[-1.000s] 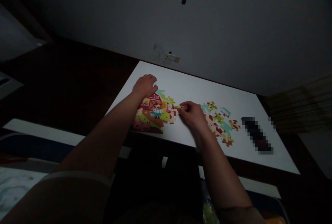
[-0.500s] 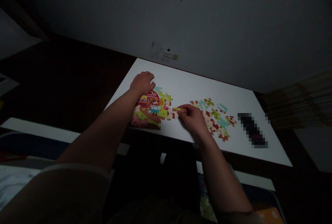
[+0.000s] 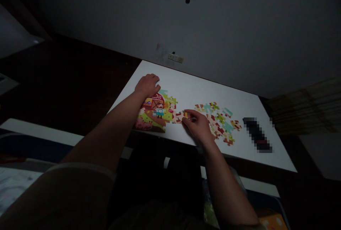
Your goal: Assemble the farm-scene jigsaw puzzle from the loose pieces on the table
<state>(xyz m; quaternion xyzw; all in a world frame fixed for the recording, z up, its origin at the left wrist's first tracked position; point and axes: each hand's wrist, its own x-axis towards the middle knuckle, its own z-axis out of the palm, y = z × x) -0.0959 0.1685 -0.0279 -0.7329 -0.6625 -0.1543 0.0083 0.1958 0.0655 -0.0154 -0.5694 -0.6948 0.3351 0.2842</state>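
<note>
A partly joined jigsaw puzzle [image 3: 160, 116] with a red barn, a farmer and pigs lies near the table's front left. My left hand [image 3: 147, 85] rests over its far left corner, fingers spread and slightly bent. At the puzzle's right edge, my right hand [image 3: 197, 123] pinches a small puzzle piece [image 3: 186, 115] between thumb and fingers. Just left of that piece is a pale and brown puzzle piece [image 3: 180, 117], touching the joined part. To the right of my right hand, several loose puzzle pieces [image 3: 218, 127] are spread in a cluster.
The white table [image 3: 202, 88] stands close to a grey wall [image 3: 119, 20] with a socket panel [image 3: 176, 58]. A dark, pixelated object [image 3: 257, 134] lies on the table's right side. A patterned curtain [image 3: 303, 109] hangs at the far right.
The piece in my right hand has turned and now shows differently at the fingertips. My left hand stays on the puzzle corner. The view has shifted slightly.
</note>
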